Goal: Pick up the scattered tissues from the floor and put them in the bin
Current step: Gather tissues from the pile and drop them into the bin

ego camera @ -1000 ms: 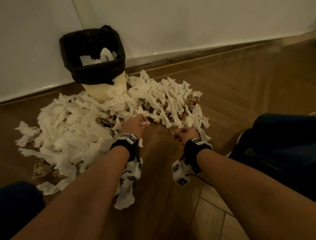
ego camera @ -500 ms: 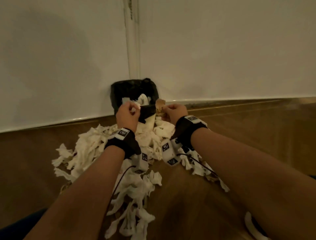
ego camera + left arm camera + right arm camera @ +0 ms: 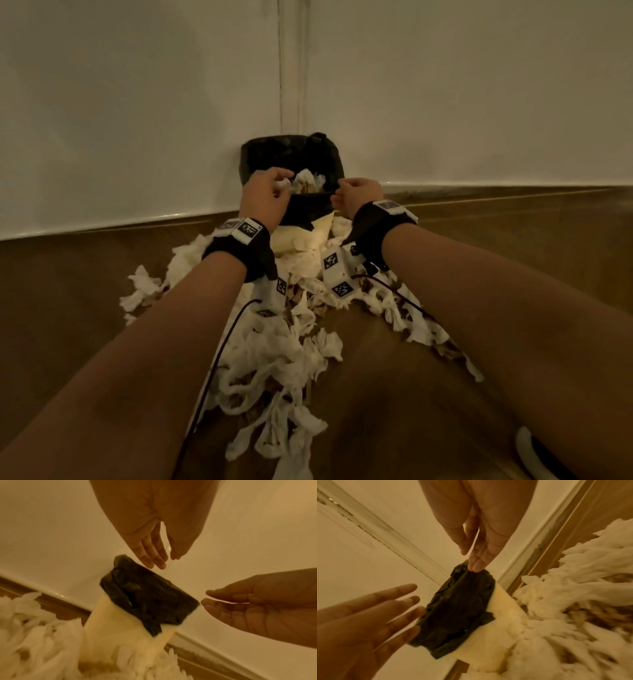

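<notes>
A cream bin with a black liner stands in the wall corner, with white tissues inside it. My left hand hovers over its left rim. My right hand hovers at its right rim. Both wrist views show straight fingers holding nothing. In the head view a small white scrap sits by the left fingertips. A big pile of torn white tissues covers the floor around the bin's base.
White walls meet at a corner trim right behind the bin. Brown wooden floor lies bare to the right of the pile. A dark cable hangs from my left wrist. A white-edged shoe shows at the bottom right.
Both hands rose from the floor pile to the bin with small tissue pieces pinched. Their fingers have now straightened over the bin and hold nothing.
</notes>
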`<move>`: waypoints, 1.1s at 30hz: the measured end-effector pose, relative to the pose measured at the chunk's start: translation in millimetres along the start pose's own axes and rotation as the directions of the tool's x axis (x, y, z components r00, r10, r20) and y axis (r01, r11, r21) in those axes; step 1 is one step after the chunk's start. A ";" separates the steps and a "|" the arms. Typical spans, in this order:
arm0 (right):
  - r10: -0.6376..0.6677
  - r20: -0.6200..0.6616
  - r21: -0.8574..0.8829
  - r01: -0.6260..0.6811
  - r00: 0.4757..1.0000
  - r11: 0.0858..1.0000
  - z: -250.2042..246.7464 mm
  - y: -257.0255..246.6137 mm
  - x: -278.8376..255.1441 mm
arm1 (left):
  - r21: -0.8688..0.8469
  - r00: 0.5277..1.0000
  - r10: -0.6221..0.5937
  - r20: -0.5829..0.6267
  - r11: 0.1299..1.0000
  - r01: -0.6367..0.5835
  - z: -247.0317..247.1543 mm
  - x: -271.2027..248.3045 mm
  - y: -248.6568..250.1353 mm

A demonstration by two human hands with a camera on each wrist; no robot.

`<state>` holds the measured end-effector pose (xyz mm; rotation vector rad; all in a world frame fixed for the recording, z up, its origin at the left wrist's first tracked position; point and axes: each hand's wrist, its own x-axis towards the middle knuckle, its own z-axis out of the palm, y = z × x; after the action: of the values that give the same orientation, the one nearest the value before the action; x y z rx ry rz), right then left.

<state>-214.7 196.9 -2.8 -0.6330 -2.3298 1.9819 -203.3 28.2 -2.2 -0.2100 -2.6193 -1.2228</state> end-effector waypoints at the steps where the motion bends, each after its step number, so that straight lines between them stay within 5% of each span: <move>1: 0.008 -0.028 -0.025 -0.008 1.000 1.000 -6.7 9.2 -3.3 | -0.021 1.000 0.027 0.012 0.999 -0.027 8.1 -7.9 0.5; 7: 0.043 -0.012 -0.475 -0.043 0.999 0.879 -43.9 72.9 -42.2 | 0.079 0.955 -0.050 0.293 0.997 0.028 67.0 -59.2 -11.9; 9: 0.054 0.074 -0.629 0.005 0.996 0.778 -47.9 96.3 -61.4 | 0.211 0.884 -0.111 0.454 0.977 0.015 81.9 -75.2 -22.6; 12: 0.143 0.262 -0.772 0.118 0.954 0.625 -45.9 128.8 -86.5 | 0.459 0.736 -0.194 0.649 0.871 -0.175 95.4 -97.0 -37.6; 14: 0.213 0.377 -0.823 0.220 0.902 0.523 -41.2 146.0 -98.5 | 0.555 0.685 -0.223 0.693 0.771 -0.311 100.1 -107.9 -45.5; 21: 0.287 0.512 -0.842 0.406 0.810 0.356 -20.0 180.7 -113.8 | 0.673 0.677 -0.291 0.675 0.620 -0.404 102.8 -124.5 -52.5; 26: 0.289 0.500 -0.850 0.399 0.817 0.342 -6.5 203.7 -122.9 | 0.698 0.696 -0.293 0.656 0.586 -0.411 109.0 -134.9 -52.1; 33: 0.329 0.439 -0.873 0.312 0.836 0.375 -2.3 222.3 -138.6 | 0.668 0.649 -0.318 0.691 0.625 -0.404 112.1 -134.5 -54.7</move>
<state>-22.3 180.6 -179.7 0.0597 -3.7607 0.5416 -104.4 75.8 -149.2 -0.7608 -3.5224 0.3221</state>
